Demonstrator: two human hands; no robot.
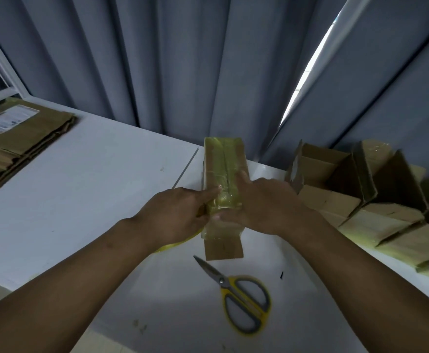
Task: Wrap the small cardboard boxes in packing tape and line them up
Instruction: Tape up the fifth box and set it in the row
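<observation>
I am holding a small brown cardboard box [222,161], covered with yellowish clear tape, over the middle of the white desk [81,187]. My left hand [175,212] is gripping its left side, with the forefinger lying stretched on the top. My right hand [267,202] is clamping it from the right, fingers over the top. Yellow-handled metal scissors [244,301] are lying near the front edge. More taped brown boxes [361,200] are standing along the right edge.
</observation>
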